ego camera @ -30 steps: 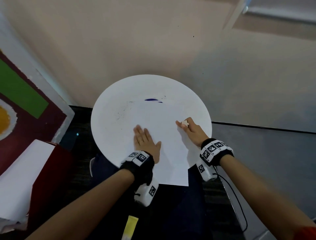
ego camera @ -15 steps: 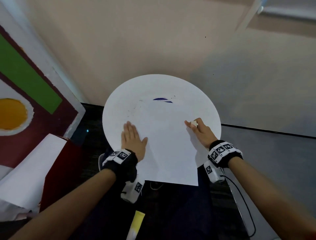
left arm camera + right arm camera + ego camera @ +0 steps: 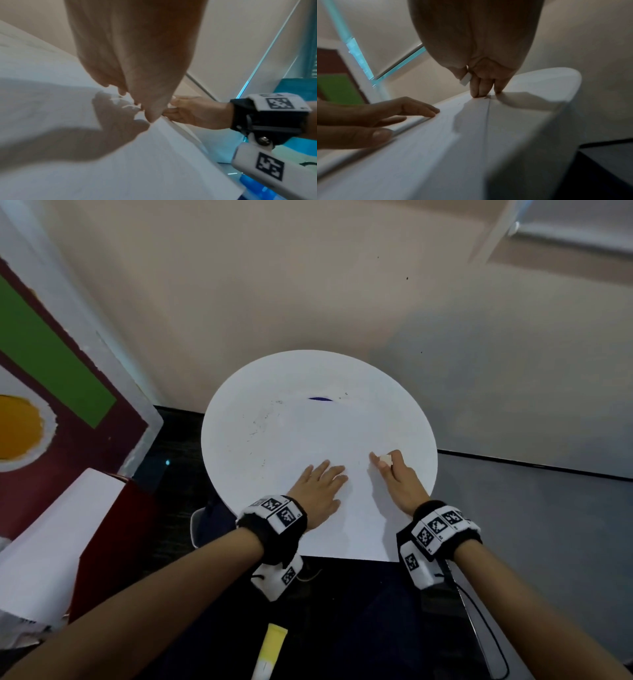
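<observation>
**One sheet, one rubber, two hands on a round table**

The only markings I can make out are black-and-white coded squares on the two wrist bands (image 3: 281, 513). Any small print beside them is too tiny to read.

There is one round white table (image 3: 236, 446) and one sheet of white paper (image 3: 356, 532) on it, its near edge hanging past the rim. A single blue mark (image 3: 320, 398) shows at the sheet's far edge. One yellow tube (image 3: 272, 645) lies below, well apart from the hands.

The left hand (image 3: 320, 491) lies palm down on the paper near its left edge, fingers straight and close together, thumb out to the side.

The right hand (image 3: 399, 481) pinches what looks like a small white eraser (image 3: 465, 80) between thumb and forefinger, just above the sheet. Its other fingers (image 3: 479, 88) are pressed together, tips on the paper.
</observation>
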Available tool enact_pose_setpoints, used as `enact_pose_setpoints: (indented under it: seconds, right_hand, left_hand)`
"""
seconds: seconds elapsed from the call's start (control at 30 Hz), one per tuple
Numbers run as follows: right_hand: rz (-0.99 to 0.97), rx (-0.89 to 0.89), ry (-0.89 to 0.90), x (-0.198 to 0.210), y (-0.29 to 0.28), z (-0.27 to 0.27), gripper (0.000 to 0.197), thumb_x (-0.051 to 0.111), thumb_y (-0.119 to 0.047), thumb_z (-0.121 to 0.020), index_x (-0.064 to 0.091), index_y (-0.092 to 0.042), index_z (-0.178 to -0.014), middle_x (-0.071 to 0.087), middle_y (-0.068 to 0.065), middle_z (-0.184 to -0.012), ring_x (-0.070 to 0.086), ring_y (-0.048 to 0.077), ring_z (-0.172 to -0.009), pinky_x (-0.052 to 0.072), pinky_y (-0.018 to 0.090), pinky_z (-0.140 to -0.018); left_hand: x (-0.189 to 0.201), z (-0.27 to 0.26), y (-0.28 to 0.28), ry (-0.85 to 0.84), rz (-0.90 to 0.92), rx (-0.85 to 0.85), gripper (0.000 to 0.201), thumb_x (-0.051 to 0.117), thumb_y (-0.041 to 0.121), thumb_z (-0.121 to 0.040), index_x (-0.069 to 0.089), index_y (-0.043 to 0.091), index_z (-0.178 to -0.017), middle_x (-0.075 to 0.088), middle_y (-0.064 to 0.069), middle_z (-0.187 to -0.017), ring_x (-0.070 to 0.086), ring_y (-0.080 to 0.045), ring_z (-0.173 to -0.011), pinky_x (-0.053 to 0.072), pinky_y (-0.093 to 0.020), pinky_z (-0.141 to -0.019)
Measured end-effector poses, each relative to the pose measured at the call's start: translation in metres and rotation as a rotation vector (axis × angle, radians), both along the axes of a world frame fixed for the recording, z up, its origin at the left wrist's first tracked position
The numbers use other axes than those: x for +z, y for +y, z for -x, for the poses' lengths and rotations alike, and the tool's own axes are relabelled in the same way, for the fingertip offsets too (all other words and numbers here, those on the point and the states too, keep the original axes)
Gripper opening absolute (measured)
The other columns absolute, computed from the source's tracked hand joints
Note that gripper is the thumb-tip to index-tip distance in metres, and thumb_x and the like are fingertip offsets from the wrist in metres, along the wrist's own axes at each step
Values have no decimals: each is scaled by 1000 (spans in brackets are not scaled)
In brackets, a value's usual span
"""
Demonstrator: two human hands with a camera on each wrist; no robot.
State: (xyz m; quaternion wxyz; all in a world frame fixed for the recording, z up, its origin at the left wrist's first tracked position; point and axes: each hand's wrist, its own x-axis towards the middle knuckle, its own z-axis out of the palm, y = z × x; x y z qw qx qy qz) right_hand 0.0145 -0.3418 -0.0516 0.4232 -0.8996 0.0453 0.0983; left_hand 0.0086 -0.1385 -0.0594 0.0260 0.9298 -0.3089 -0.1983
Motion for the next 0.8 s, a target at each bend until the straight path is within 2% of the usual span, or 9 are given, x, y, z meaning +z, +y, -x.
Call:
enact_pose_setpoints:
  seconds: [0.07,0.17,0.3,0.33,0.4,0.47,0.57,0.7,0.8]
  right_hand:
    - [-32,-36,9,0,-3,-10,34,34,-35,-102,39,-2,-108,63,9,-98,60,27,-91,43,27,-70]
    - [-48,-48,26,-1,-4,-19,34,35,-36,-102,39,-2,-108,62,14,-102,58,28,-93,42,32,-72]
    - [-70,-55,53,0,-5,-20,36,36,-35,-102,39,0,-110,60,10,-104,56,26,-99,39,32,-80]
    - [-74,-56,51,-1,-6,-20,35,36,-35,-102,40,-1,-109,60,10,-103,56,26,-99,39,32,-81]
    - [-71,-57,39,-2,-7,-21,32,35,-34,-102,40,-3,-109,63,12,-106,58,27,-100,42,34,-84]
    - [-79,-61,32,-4,-7,-21,30,35,-33,-102,40,-4,-108,64,11,-106,59,27,-99,44,35,-84]
    - [-88,-66,37,-4,-7,-19,30,36,-34,-102,37,-4,-103,60,8,-99,56,25,-96,40,32,-79]
    - [-111,-51,59,-6,-8,-19,32,34,-33,-103,38,-2,-108,63,6,-112,55,23,-104,40,32,-82]
    - [-60,-49,30,2,-6,-23,27,40,-30,-102,38,-4,-99,58,5,-85,52,24,-81,38,31,-65]
  left_hand:
    - [6,-8,-22,17,42,-63,56,27,31,-105,6,11,-154,-3,-1,-162,-7,-19,-149,-3,-39,-119]
    - [7,-16,-43,100,13,-204,60,23,36,-106,-3,12,-154,-11,-2,-162,-10,-21,-149,-3,-41,-119]
    - [-1,-15,-56,6,-177,281,71,15,47,-103,-17,2,-149,-25,-17,-155,-18,-34,-145,-4,-43,-118]
    - [-3,-13,-60,-29,-174,318,72,13,47,-103,-19,1,-148,-26,-19,-154,-19,-35,-145,-4,-44,-118]
    - [-6,-9,-67,-92,-108,158,66,12,45,-104,-16,6,-150,-25,-12,-157,-19,-30,-146,-5,-45,-118]
    - [-7,-10,-63,-7,-45,6,62,13,42,-105,-14,13,-152,-24,-4,-158,-17,-24,-147,-6,-42,-118]
    - [-10,-19,-38,64,-31,151,65,15,43,-104,-18,11,-151,-29,-5,-156,-22,-23,-145,-10,-39,-117]
    - [-1,-22,30,95,-190,520,73,13,47,-103,-19,-1,-148,-28,-18,-154,-23,-30,-144,-10,-40,-117]
    - [3,-19,77,-35,-137,476,78,14,54,-100,-15,1,-150,-26,-15,-156,-25,-29,-144,-12,-42,-117]
